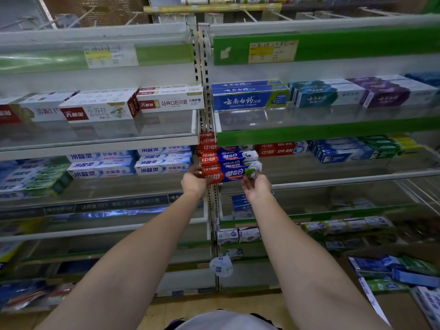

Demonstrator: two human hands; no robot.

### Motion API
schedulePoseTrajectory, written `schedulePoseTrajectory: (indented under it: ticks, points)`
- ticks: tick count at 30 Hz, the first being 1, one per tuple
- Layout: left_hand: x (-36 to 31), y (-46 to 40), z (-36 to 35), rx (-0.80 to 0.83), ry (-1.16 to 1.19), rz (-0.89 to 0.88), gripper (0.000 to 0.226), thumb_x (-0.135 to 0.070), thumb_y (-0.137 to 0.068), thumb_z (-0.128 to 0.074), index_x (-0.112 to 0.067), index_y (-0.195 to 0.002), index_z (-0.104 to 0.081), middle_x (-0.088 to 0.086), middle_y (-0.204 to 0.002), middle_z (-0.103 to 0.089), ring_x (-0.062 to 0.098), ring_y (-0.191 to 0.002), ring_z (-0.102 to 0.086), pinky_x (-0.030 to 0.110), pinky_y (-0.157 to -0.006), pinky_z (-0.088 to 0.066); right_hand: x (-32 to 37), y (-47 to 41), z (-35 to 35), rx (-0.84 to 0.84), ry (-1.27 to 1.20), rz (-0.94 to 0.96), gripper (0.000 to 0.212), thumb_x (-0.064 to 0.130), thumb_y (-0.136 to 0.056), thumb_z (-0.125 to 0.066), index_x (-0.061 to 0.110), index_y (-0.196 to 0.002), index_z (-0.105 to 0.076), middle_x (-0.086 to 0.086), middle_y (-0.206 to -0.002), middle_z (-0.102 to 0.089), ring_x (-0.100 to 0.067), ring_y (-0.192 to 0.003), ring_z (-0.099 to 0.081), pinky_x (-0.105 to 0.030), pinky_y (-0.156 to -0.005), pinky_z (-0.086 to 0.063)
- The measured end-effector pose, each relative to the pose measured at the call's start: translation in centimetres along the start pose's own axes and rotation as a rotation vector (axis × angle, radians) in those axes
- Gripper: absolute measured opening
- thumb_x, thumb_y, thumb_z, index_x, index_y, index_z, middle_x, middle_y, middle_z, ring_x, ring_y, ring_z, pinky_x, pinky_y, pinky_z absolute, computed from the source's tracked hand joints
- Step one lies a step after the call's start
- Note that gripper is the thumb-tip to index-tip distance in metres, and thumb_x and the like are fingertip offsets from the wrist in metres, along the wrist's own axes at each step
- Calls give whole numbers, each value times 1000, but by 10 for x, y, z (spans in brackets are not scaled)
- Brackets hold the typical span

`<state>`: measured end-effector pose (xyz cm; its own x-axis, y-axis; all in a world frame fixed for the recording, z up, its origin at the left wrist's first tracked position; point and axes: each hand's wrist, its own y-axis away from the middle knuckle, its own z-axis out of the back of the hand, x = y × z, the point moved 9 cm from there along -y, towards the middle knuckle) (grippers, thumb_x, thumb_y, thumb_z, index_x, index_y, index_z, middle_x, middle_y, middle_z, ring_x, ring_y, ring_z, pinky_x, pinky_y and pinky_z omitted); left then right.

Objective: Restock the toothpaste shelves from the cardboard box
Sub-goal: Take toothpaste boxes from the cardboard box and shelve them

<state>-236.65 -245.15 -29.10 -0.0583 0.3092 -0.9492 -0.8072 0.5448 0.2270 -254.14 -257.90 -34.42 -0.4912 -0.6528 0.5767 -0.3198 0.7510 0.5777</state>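
Both our hands hold one toothpaste box (227,174) crosswise at the shelf (357,179) front: left hand (194,181) grips its red end, right hand (256,185) pinches the white end, equally near; its stack (228,157) sits directly behind.

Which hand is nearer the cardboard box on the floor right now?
Right. The right hand holds the mint-leaf end of the red-and-blue toothpaste carton at the shelf, on the same side as the cardboard box. The left hand grips the carton's red end, farther from it.
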Motion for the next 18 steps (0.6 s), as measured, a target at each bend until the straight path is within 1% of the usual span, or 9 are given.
schedulePoseTrajectory:
  ticks: [2,4,7,9,12,18]
  points:
    - [-2,-3,2,-21,-10,-15,38,-6,-83,-78,-15,-116,-61,4,-117,-67,24,-108,-65,46,-98,-53,-2,-1,2,-1,-11,-7,27,20,-101,-60,6,-123,-58,-15,-111,-70,-22,-89,-69,-30,-69,-59]
    - [-2,-5,4,-48,-9,-23,38,-3,-84,-76,-16,-117,-62,5,-120,-67,26,-112,-64,48,-101,-51,-1,-2,2,6,-29,-9,23,19,-101,-60,6,-120,-60,-14,-109,-69,-22,-88,-68,-30,-76,-59]
    - [-3,-8,4,-66,7,-25,36,0,-85,-73,-16,-116,-62,7,-124,-66,27,-115,-62,47,-103,-49,3,-3,-1,3,-30,-13,9,14,-101,-57,8,-107,-62,-14,-100,-69,-20,-80,-66,-33,-91,-58]
    - [-5,-9,2,-66,19,-27,34,0,-87,-72,-18,-113,-60,7,-124,-65,26,-115,-62,46,-103,-49,6,-5,-3,-1,-13,-9,7,11,-101,-55,9,-103,-61,-13,-97,-69,-19,-76,-64,-36,-98,-55]
    - [-7,-11,-2,-61,36,-32,33,1,-88,-70,-19,-110,-57,8,-125,-64,25,-112,-60,45,-103,-48,7,-8,-5,-6,21,0,8,12,-101,-57,7,-106,-62,-14,-99,-70,-19,-77,-65,-38,-98,-56]
    - [-9,-19,-5,-50,76,-53,32,1,-88,-70,-19,-107,-56,10,-127,-64,28,-117,-61,47,-104,-49,8,-17,-9,-10,54,33,19,17,-98,-65,4,-112,-60,-16,-102,-69,-22,-81,-69,-35,-90,-60]
